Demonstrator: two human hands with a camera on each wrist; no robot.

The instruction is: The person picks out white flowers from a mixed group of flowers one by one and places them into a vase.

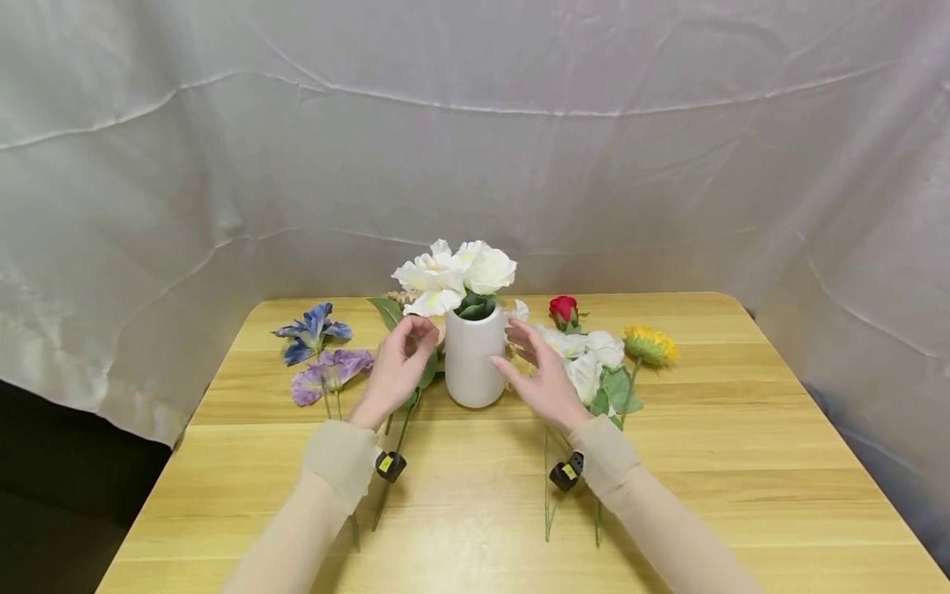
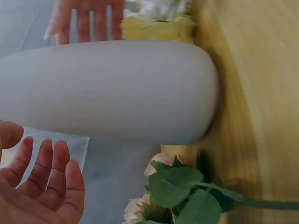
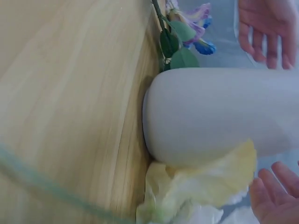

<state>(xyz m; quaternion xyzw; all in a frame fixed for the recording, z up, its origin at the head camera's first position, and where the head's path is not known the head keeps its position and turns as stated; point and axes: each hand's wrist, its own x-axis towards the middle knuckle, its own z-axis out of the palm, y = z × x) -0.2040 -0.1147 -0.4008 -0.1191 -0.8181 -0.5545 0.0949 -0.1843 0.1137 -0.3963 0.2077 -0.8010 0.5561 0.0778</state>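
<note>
A white vase [image 1: 475,359] stands upright on the table, with white flowers [image 1: 456,276] in its mouth that lean to the left. My left hand [image 1: 401,359] is at the vase's left side, just below the drooping petals. Its fingers are loosely bent, and the left wrist view shows nothing held in the visible part of the hand [image 2: 44,186]. On the other side, my right hand [image 1: 542,371] has its fingers spread beside the vase. In the right wrist view, a pale yellow petal [image 3: 205,182] lies between that hand [image 3: 278,196] and the vase.
Blue [image 1: 312,332] and purple flowers [image 1: 331,375] lie at the left, near leafy stems. To the right are a red rose [image 1: 564,311], several white blooms [image 1: 586,367] and a yellow flower [image 1: 649,345]. Grey cloth [image 1: 475,165] hangs behind the wooden table [image 1: 460,511].
</note>
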